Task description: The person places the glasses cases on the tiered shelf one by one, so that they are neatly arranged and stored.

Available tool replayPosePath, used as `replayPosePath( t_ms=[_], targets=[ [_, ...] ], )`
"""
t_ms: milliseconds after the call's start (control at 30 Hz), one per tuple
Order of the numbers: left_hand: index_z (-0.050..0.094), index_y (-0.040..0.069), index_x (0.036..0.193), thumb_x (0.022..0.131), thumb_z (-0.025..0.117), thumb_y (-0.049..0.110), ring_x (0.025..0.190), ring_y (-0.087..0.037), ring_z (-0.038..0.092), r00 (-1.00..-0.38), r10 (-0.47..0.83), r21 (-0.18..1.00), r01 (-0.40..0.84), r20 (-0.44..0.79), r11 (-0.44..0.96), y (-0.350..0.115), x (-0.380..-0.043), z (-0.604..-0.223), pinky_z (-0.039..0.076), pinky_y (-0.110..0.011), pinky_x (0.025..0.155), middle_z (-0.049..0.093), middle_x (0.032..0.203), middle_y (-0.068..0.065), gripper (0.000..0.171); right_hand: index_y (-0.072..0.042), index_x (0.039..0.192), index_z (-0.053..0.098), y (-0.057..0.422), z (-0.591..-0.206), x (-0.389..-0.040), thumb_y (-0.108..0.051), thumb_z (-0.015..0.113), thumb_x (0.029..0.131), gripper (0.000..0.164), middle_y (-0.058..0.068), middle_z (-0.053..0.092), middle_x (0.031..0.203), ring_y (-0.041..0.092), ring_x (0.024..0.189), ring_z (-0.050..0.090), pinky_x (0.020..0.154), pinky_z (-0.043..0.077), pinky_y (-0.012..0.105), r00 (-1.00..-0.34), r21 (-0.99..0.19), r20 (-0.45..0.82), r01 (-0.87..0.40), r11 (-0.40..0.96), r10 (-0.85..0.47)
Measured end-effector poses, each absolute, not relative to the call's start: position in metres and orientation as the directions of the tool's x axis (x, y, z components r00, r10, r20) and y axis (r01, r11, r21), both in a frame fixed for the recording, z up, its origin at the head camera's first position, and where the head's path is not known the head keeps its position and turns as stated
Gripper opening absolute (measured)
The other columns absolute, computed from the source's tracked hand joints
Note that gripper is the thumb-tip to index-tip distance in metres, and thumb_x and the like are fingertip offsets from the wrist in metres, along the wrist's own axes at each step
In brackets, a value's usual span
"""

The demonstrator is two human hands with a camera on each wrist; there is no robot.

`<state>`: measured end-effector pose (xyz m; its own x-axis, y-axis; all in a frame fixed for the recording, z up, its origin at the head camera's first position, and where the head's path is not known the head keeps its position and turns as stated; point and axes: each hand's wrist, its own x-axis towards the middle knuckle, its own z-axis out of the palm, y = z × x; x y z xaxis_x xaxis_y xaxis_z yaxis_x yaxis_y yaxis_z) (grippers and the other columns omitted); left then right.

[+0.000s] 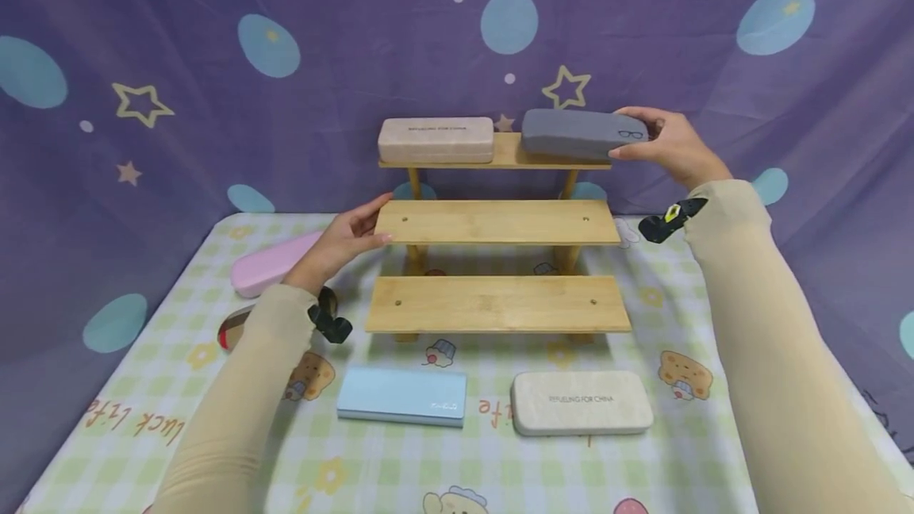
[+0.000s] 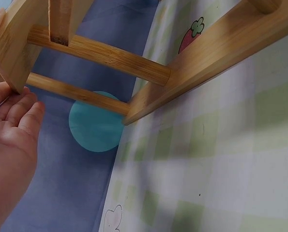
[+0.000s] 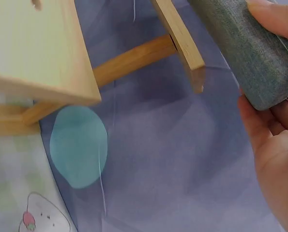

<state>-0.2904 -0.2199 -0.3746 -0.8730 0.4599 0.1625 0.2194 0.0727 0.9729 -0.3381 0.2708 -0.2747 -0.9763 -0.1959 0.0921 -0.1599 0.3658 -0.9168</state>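
A three-tier wooden shelf (image 1: 493, 304) stands on the table. My left hand (image 1: 343, 240) grips the left end of its middle board (image 1: 500, 222); in the left wrist view the fingers (image 2: 30, 113) lie against the board's underside. At the right end of the top board, my right hand (image 1: 667, 141) holds a grey-blue glasses case (image 1: 571, 133), thumb on one side and fingers on the other. The case overhangs the board's end. In the right wrist view, the same case (image 3: 255, 53) is partly cut off. A pinkish-beige glasses case (image 1: 435, 141) rests on the top board's left half.
In front of the shelf lie a light blue case (image 1: 401, 397) and a cream glasses case (image 1: 581, 404). A pink case (image 1: 271, 264) is left of the shelf, partly behind my left arm. A brown and red item (image 1: 232, 329) is mostly hidden there. A purple curtain (image 1: 357, 62) hangs behind.
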Motion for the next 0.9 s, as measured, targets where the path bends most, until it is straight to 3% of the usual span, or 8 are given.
replayPosePath(
  t_ms=[233,900],
  targets=[
    [0.023,0.007,0.150,0.089,0.064,0.005,0.133,-0.026,0.038,-0.894,0.435,0.977,0.178,0.109,0.121,-0.221,-0.290,-0.374,0.044,-0.018,0.092,0.031,0.150,-0.020,0.073,-0.014,0.134,0.050,0.254,-0.280,-0.350,-0.011,0.077,0.078,0.062,-0.003,0.055,0.113,0.014,0.102,0.049,0.078,0.044,0.019,-0.971,-0.926,0.066,-0.146,0.349,-0.231],
    [0.024,0.006,0.149,0.088,0.063,0.001,0.134,-0.028,0.037,-0.892,0.437,0.979,0.177,0.115,0.103,-0.220,-0.291,-0.372,0.043,-0.017,0.094,0.031,0.150,-0.019,0.073,-0.015,0.140,0.044,0.240,-0.285,-0.364,-0.009,0.076,0.079,0.068,-0.002,0.050,0.121,0.015,0.107,0.047,0.080,0.045,0.019,-0.962,-0.944,0.013,-0.103,0.315,-0.274]
  ],
)
